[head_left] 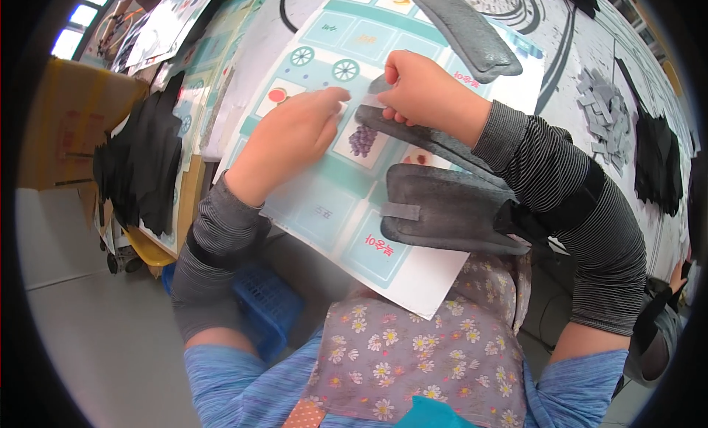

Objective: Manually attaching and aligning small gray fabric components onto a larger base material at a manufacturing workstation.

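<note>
My right hand (428, 89) is closed in a pinch on a small light grey strip (371, 101), just over the end of a dark grey padded piece (435, 143). My left hand (291, 144) hovers left of it above a printed picture sheet (332, 179); its fingers point toward the strip, smeared by motion. A second, wider padded piece (453, 207) lies nearer to me, with a pale grey tab (400, 211) across its left end. Farther off, a third padded piece (468, 33) rests on the sheet.
A heap of small grey tabs (605, 115) lies on the right of the table, beside a black stack of pieces (656, 162). More black pieces (144, 159) pile up at the left by a cardboard box (74, 126). A blue basket (269, 303) stands below the table edge.
</note>
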`<state>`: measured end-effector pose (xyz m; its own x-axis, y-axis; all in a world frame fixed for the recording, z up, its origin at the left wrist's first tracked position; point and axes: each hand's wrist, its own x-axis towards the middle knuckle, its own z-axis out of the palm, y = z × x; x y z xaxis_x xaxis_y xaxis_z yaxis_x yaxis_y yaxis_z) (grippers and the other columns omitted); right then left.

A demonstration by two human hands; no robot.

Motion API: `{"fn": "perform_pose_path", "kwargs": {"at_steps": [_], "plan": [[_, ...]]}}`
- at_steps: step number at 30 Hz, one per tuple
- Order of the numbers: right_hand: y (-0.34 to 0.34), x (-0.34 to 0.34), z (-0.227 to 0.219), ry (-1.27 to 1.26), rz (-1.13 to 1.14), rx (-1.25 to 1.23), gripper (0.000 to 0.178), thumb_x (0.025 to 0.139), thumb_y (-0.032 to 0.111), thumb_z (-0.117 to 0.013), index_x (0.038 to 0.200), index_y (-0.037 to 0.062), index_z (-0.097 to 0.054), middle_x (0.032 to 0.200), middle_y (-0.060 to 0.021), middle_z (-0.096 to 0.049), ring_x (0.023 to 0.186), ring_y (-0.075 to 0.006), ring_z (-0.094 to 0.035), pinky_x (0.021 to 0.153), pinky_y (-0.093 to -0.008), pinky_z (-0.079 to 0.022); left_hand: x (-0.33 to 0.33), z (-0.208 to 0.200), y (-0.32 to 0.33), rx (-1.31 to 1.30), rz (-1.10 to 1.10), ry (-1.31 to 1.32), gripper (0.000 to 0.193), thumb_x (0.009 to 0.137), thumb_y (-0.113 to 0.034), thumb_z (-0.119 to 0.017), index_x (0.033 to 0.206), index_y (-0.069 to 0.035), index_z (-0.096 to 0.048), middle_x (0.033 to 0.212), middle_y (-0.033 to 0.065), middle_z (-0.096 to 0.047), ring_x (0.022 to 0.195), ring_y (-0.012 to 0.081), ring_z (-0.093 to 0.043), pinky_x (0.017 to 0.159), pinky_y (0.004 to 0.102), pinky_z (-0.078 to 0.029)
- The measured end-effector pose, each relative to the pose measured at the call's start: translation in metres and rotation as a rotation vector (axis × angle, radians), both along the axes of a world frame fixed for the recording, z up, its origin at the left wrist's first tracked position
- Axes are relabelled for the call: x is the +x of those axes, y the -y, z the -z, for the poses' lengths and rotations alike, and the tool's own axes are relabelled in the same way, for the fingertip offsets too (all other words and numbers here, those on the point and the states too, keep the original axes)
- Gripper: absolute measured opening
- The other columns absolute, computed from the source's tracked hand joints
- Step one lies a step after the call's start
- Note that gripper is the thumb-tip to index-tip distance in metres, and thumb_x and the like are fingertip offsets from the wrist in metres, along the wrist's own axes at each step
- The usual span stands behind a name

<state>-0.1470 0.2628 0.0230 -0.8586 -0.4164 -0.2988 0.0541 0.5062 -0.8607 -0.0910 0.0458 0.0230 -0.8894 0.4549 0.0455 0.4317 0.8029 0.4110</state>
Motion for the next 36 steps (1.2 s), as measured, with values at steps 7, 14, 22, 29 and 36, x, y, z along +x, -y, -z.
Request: {"fn": "perform_pose_path", "kwargs": {"at_steps": [7, 14, 22, 29, 36], "plan": [[0.006, -0.005, 0.007, -0.010, 0.038, 0.096, 0.021, 0.090, 0.006, -0.065, 0.091, 0.0053, -0.044, 0.074, -0.0079, -0.064, 0.066, -0.0141, -0.067, 0.049, -0.0272, -0.050, 0.004, 0.004, -0.005, -0.121, 0.083, -0.095, 0.038, 0.095, -0.010, -0.049, 0.133, -0.008, -0.056, 0.103, 0.0121, -0.063, 0.097, 0.0301, -0.060, 0.087, 0.0415, -0.049], [0.008, -0.004, 0.001, -0.026, -0.016, 0.178, 0.007, 0.090, 0.002, -0.055, 0.096, -0.0013, -0.054, 0.085, -0.0147, -0.069, 0.072, -0.0178, -0.071, 0.057, -0.0314, -0.054, 0.003, 0.010, -0.010, -0.152, 0.136, -0.210, 0.042, 0.093, -0.010, -0.051, 0.134, -0.012, -0.058, 0.097, 0.0091, -0.055, 0.092, 0.0270, -0.056, 0.084, 0.0395, -0.048], [0.008, -0.008, 0.017, -0.442, -0.159, 0.356, 0.029, 0.086, 0.018, -0.068, 0.096, -0.0083, -0.062, 0.090, -0.0268, -0.070, 0.089, -0.0409, -0.070, 0.076, -0.0424, -0.056, -0.002, 0.009, -0.018, -0.227, 0.117, -0.155, 0.040, 0.095, -0.016, -0.051, 0.133, -0.012, -0.061, 0.096, 0.0086, -0.055, 0.090, 0.0265, -0.058, 0.080, 0.0397, -0.050], [0.008, -0.006, 0.013, -0.513, -0.218, 0.421, 0.027, 0.087, 0.019, -0.067, 0.095, -0.0066, -0.065, 0.092, -0.0232, -0.071, 0.088, -0.0372, -0.071, 0.076, -0.0417, -0.058, -0.003, 0.007, -0.013, -0.192, 0.095, -0.120, 0.042, 0.094, -0.014, -0.049, 0.133, -0.014, -0.062, 0.094, 0.0106, -0.055, 0.088, 0.0275, -0.059, 0.080, 0.0399, -0.050], [0.000, -0.026, 0.017, -0.505, -0.244, 0.577, 0.030, 0.085, 0.024, -0.072, 0.097, -0.0035, -0.068, 0.095, -0.0216, -0.071, 0.091, -0.0362, -0.071, 0.078, -0.0425, -0.057, 0.002, 0.006, -0.022, -0.249, 0.140, -0.202, 0.048, 0.091, -0.011, -0.049, 0.137, -0.018, -0.060, 0.094, 0.0109, -0.055, 0.089, 0.0272, -0.059, 0.079, 0.0398, -0.051]]}}
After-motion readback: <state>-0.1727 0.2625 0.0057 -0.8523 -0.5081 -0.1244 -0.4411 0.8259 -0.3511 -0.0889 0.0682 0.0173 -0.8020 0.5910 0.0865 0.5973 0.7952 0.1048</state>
